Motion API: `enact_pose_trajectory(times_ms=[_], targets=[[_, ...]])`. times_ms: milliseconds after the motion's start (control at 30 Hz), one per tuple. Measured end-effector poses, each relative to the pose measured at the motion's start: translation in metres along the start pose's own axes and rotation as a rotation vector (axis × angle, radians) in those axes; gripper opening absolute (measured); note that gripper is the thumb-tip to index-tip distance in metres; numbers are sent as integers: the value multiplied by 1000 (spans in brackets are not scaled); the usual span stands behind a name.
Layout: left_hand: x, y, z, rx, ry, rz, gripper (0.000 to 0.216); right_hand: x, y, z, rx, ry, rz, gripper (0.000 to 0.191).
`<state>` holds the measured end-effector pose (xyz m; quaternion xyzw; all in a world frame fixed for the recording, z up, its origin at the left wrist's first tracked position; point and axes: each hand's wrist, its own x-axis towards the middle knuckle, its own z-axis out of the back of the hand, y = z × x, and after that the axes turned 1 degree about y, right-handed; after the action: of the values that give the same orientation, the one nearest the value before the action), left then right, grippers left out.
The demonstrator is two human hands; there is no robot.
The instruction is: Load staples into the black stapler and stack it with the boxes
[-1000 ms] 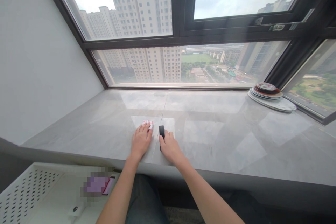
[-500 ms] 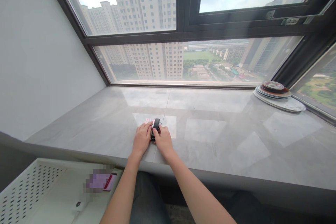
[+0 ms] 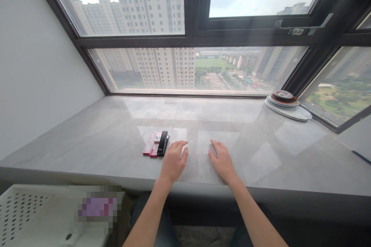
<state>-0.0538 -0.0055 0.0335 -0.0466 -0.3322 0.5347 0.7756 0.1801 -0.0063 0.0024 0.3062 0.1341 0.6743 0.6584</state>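
Observation:
A black stapler (image 3: 162, 142) lies on the grey marble sill (image 3: 116, 139), close against a few small red-and-white boxes (image 3: 152, 143) on its left. My left hand (image 3: 173, 161) rests palm down just right of the stapler, fingers slightly spread, holding nothing. Further right, my right hand (image 3: 222, 160) also lies flat on the sill with its fingers apart and empty. Neither hand touches the stapler or the boxes.
A stack of round plates (image 3: 286, 104) sits at the sill's far right corner by the window frame. A white perforated basket (image 3: 34, 212) stands below the sill's front edge at lower left. The large window runs along the back.
Both hands have let go of the stapler and boxes and moved right, apart from each other. The stapler now lies beside the boxes, left of my left hand.

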Motion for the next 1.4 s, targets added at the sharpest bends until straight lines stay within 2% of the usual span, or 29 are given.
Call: enact_pose_trajectory(times_ms=[100,167,233,667,1400], targets=[[6,-29,-38,100,164,-34,52,-8,-25,18,-285,102,3,59],[7,-34,-57,176,202,-4,56,-14,-28,19,-387,135,15,60],[6,-32,-66,217,214,5,58,-20,-25,16,-440,138,14,60],[2,-29,-63,227,203,-17,55,-22,-14,20,-447,124,-9,61],[3,-25,-66,193,160,-6,47,-25,-13,20,-434,120,-13,60]])
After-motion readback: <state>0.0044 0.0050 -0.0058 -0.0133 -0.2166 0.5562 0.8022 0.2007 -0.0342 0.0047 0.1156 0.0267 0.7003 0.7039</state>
